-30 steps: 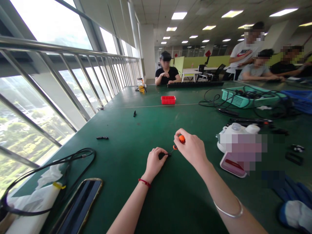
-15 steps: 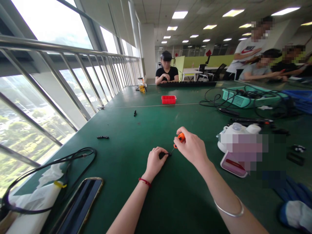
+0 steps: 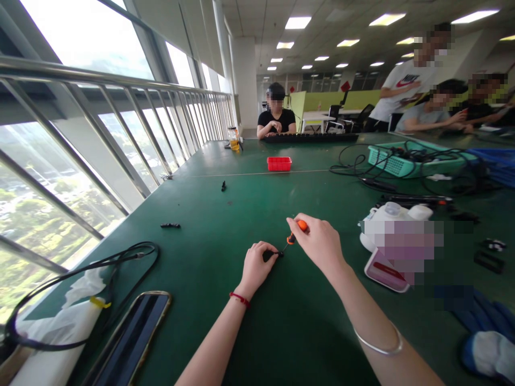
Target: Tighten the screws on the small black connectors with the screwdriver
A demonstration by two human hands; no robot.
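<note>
My left hand [image 3: 257,265] rests on the green table, its fingers closed on a small black part [image 3: 280,253] that lies flat there. Most of that part is hidden under the fingers. Above and to the right, my right hand [image 3: 319,240] grips an orange and black screwdriver [image 3: 290,238] by its handle. The shaft slants down to the left, and its tip meets the black part, or comes very close to it. Two other small black pieces lie apart on the table, one [image 3: 170,225] to the left and one [image 3: 223,186] farther off.
A phone [image 3: 134,338] and a looped black cable [image 3: 137,257] lie at the left. A red tray [image 3: 279,164] stands ahead. On the right are a white bottle [image 3: 376,228], a pink box [image 3: 386,271], a teal basket [image 3: 396,161] with cables, and blue gloves [image 3: 493,343]. Other people sit and stand beyond.
The fingers of my right hand have shifted on the screwdriver handle, uncovering more of its lower part. My left hand stays in place on the black part.
</note>
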